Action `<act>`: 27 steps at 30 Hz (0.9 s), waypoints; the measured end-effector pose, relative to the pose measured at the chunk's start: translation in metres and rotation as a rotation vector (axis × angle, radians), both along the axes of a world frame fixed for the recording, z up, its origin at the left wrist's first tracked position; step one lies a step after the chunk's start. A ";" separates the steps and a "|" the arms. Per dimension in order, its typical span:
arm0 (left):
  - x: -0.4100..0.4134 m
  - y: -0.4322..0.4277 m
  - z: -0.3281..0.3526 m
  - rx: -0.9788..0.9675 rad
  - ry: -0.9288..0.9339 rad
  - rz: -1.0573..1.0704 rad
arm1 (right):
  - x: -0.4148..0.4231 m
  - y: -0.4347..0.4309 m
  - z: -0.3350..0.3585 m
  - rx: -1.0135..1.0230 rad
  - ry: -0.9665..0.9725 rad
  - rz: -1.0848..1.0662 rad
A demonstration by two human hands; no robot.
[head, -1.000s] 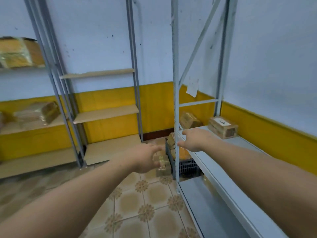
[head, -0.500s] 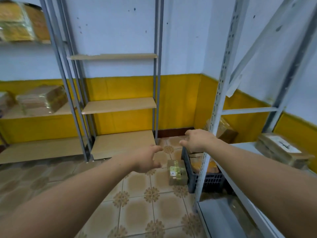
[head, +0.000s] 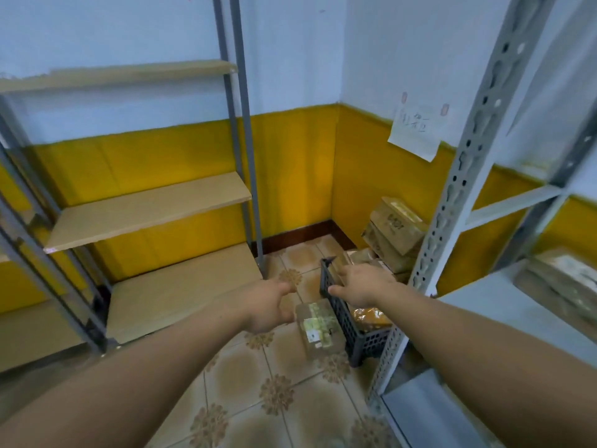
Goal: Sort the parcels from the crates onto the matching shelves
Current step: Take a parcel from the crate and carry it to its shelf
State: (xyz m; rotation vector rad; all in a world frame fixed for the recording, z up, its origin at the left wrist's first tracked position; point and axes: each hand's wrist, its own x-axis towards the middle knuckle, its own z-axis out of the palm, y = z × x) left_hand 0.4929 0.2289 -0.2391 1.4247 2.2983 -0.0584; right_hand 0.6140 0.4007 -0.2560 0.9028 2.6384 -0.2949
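Below the right hand (head: 358, 286): dark plastic crate (head: 353, 333) on the floor tiles, with an orange-brown parcel (head: 368, 315) inside. Whether the fingers touch the rim cannot be told.
Right hand: fingers spread, holding nothing.
Left hand (head: 268, 307): loosely open, holding nothing.
Just right of the left hand, against the crate's outer wall: taped floor parcel (head: 318, 329), label uppermost.
Step judged: reaching for a parcel. Best done by lifting one parcel from underneath with both hands, keeping its label in view for matching a shelf.
Beyond the right hand: stacked cartons (head: 394, 231), print too blurred to read.
Above it, on the wall: paper note (head: 415, 132), handwritten, illegible.
Floor parcel's label: small print, unreadable.
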 end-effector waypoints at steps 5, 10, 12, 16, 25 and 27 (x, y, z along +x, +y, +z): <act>-0.079 0.065 -0.037 -0.095 -0.004 0.017 | -0.076 0.062 -0.045 -0.110 -0.033 -0.013; -0.161 0.110 -0.057 -0.166 -0.036 0.051 | -0.152 0.112 -0.068 -0.194 -0.048 -0.020; -0.192 0.130 -0.065 -0.187 -0.042 0.031 | -0.174 0.129 -0.072 -0.230 -0.053 -0.040; -0.248 0.180 -0.090 -0.227 -0.057 -0.037 | -0.210 0.168 -0.090 -0.240 -0.053 -0.097; -0.375 0.315 -0.184 -0.425 -0.100 -0.491 | -0.261 0.204 -0.171 -0.329 -0.072 -0.641; -0.399 0.340 -0.199 -0.456 -0.115 -0.562 | -0.270 0.202 -0.197 -0.350 -0.042 -0.734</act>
